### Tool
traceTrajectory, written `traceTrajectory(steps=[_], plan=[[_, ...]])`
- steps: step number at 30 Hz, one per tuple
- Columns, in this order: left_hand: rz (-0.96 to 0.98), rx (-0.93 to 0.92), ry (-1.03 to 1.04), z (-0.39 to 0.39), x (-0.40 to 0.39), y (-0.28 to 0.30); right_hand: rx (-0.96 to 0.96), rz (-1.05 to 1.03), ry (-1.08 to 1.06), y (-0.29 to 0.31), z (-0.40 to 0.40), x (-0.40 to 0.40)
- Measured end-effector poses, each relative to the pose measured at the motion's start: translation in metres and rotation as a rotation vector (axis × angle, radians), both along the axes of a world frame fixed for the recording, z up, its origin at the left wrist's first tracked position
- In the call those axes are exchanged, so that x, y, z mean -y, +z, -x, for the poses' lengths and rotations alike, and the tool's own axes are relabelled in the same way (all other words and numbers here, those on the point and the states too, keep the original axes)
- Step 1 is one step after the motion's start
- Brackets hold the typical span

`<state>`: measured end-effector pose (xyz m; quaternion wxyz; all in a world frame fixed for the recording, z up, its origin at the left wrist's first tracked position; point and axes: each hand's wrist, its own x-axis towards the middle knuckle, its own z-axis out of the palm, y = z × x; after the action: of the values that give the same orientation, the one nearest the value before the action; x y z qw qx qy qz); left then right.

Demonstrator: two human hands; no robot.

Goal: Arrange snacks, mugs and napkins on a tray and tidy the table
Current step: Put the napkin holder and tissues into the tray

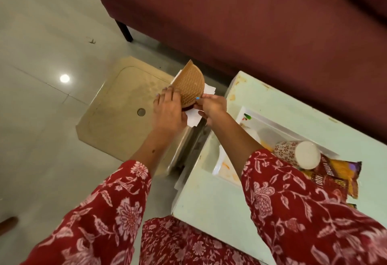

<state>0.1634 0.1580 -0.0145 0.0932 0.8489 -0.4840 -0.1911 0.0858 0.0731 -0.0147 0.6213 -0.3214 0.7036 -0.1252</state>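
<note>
Both my hands hold a brown half-round woven napkin holder (190,84) in the air beyond the table's left end. My left hand (167,112) grips its left face. My right hand (212,107) pinches the white napkins (193,119) that stick out of its lower edge. On the pale table (209,208) lies a white tray (221,169). In the tray, a red-patterned mug (287,151) lies on its side beside dark and orange snack packets (337,172). My right forearm hides part of the tray.
A low beige side table (117,105) with a round hole stands on the tiled floor under my hands. A maroon sofa (251,24) runs along the far side, close behind the table. Orange stains mark the tray and the table's corner.
</note>
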Motion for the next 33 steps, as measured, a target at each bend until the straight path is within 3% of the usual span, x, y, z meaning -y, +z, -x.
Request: traceTrajectory(steps=[9,13,18,22,27,33], plan=[[0.054,0.166,-0.009,0.0,0.004,0.021,0.033,0.24,0.102,0.032,-0.015,-0.008],[0.083,0.104,0.044,0.007,0.004,0.042,0.018,0.42,0.192,0.058,-0.013,-0.012],[0.21,-0.07,0.174,0.039,-0.001,0.059,-0.183,0.669,0.152,0.081,0.019,-0.021],[0.266,-0.3,0.172,0.089,-0.005,0.059,-0.188,0.544,0.125,0.075,0.079,-0.035],[0.101,-0.539,0.147,0.147,0.001,0.033,-0.272,0.461,0.133,0.051,0.149,-0.043],[-0.018,-0.57,0.082,0.182,0.004,0.004,-0.301,0.34,0.161,0.022,0.19,-0.044]])
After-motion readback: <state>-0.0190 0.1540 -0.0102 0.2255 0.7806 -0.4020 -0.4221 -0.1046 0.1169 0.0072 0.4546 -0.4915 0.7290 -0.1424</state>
